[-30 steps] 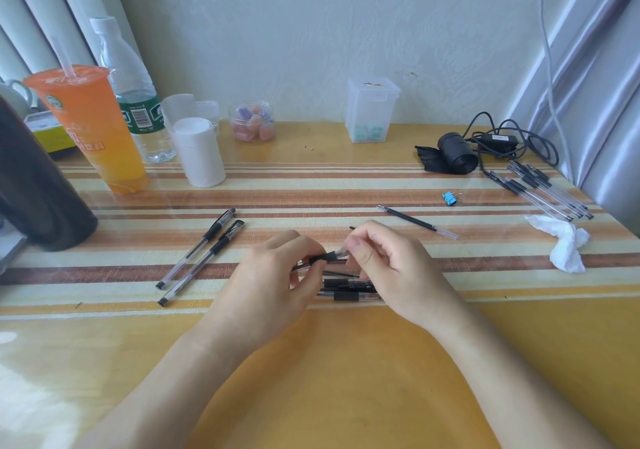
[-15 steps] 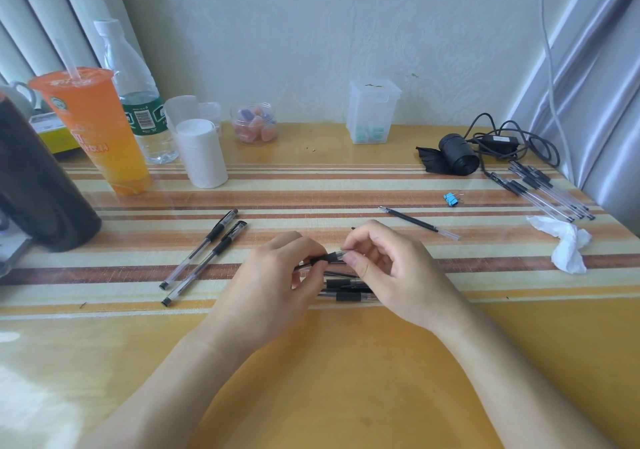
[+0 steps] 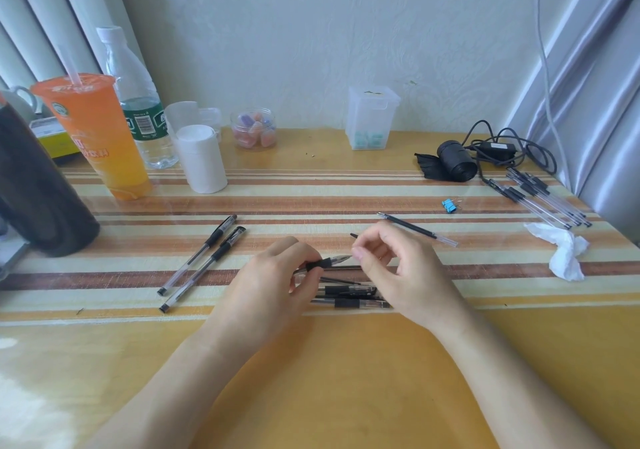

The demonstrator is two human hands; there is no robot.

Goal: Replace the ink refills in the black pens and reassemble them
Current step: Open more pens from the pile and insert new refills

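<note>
Containers along the back of the desk (image 3: 346,379):
- An orange cup (image 3: 93,133) with a straw is sitting far left, with drink filling most of it.
- A water bottle (image 3: 138,102) is standing just behind it, with water only in the lower part.
- A white tub (image 3: 201,157) is standing beside those. I can't tell what's in it.
- A clear round jar (image 3: 254,130) is holding pink and purple pieces.
- A clear lidded box (image 3: 372,116) is holding teal pieces at the bottom.

The left hand (image 3: 273,286) is gripping a black pen (image 3: 329,261) by its barrel, with the tip pointing right. The right hand (image 3: 405,272) is hovering just beside that tip with its fingers curled. I can't tell whether it's pinching anything or touching the tip.

A small heap of pens (image 3: 349,296) is lying on the desk directly under and between both hands, partly hidden by them.

Also around:
- Two pens (image 3: 201,261) are lying side by side, diagonally, left of the left hand.
- A loose refill (image 3: 415,229) is lying just beyond the right hand.
- A blue clip (image 3: 449,205) is lying further back.
- A crumpled tissue (image 3: 564,251) is lying at the right edge.
- A bundle of pens (image 3: 543,199) is lying behind the tissue.
- A black roll (image 3: 455,164) and a coiled cable (image 3: 502,147) are sitting at the back right.
- A big dark vessel (image 3: 38,185) is blocking the near left corner.
</note>
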